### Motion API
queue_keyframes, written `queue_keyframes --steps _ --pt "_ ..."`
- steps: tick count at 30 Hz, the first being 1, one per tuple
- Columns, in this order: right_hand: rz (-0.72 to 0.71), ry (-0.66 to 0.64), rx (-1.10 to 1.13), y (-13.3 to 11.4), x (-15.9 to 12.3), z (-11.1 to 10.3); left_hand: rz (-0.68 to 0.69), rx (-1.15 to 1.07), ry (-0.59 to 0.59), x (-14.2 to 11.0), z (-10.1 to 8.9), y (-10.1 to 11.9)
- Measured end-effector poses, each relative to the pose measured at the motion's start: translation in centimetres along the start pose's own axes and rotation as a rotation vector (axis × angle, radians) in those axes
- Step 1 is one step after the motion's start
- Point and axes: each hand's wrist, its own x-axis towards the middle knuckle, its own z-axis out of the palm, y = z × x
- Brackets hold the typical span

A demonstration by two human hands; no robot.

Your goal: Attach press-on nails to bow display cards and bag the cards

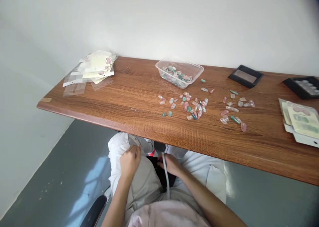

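Observation:
My left hand [130, 162] and my right hand [169, 164] are both down in my lap, below the front edge of a wooden table [139, 87]. Neither touches the table. The fingers of my left hand are curled together, and I cannot see whether they hold anything. A thin pale strip [165, 175] hangs down across my right hand's fingers, and I cannot tell if they grip it. Out of reach on the tabletop lie scattered press-on nails [193, 106] in pink, green and clear, and more fill a transparent plastic tub [179, 73].
Clear bags with bow-printed cards [94, 69] lie at the table's left end. At the right stand black trays [245, 76] [301, 87] and a stack of printed cards [300, 120]. A wall runs along the table's back and left. A chair edge [96, 208] shows low left.

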Motion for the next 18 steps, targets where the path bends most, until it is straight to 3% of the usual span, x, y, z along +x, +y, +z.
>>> queue_keyframes --steps 6,12,15,18 --pt "-0.116 -0.069 -0.211 -2.9 -0.9 1.7 0.026 -0.068 0.033 0.4 0.6 0.1" --pt "-0.126 -0.090 -0.386 -3.3 -0.3 1.6 0.181 -0.240 0.182 0.4 0.2 0.8" --pt "-0.068 -0.045 -0.428 -3.0 -0.7 0.7 0.303 -0.339 0.338 -0.8 -2.2 1.3" --pt "-0.060 -0.006 -0.439 -3.7 -2.0 -1.2 0.378 -0.400 0.528 -1.8 -6.7 1.6"
